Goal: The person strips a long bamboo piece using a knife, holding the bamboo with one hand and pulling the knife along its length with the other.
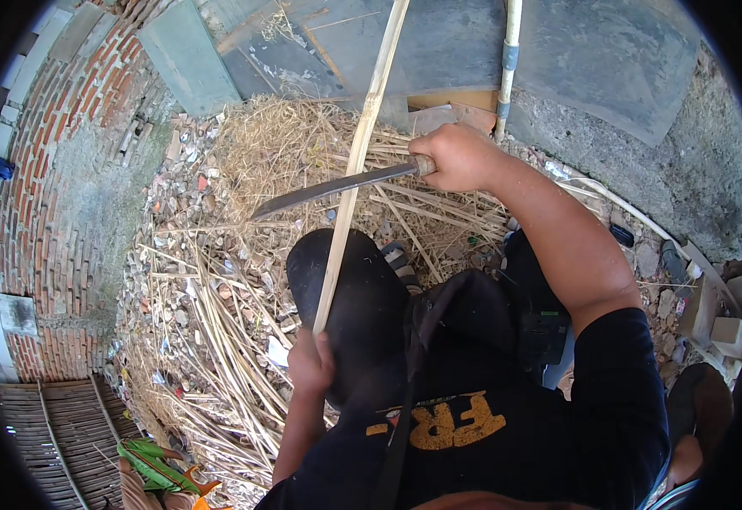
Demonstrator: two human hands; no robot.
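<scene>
A long, pale bamboo strip (362, 140) slants up and away across my raised, dark-clad knee (355, 285). My left hand (310, 361) is closed round its near end. My right hand (456, 159) grips the short handle of a machete (328, 189), its fingers wrapped round it. The long dark blade points left and lies across the strip, on the upper side as I see it. Whether the edge bites into the bamboo I cannot tell.
Many split bamboo strips (235, 365) lie on the rubble ground at the left, with a heap of shavings (277, 153) ahead. Grey panels (447, 51) and an upright pipe (508, 59) stand beyond. A brick wall (73, 187) runs along the left; another person's foot (687, 459) is at lower right.
</scene>
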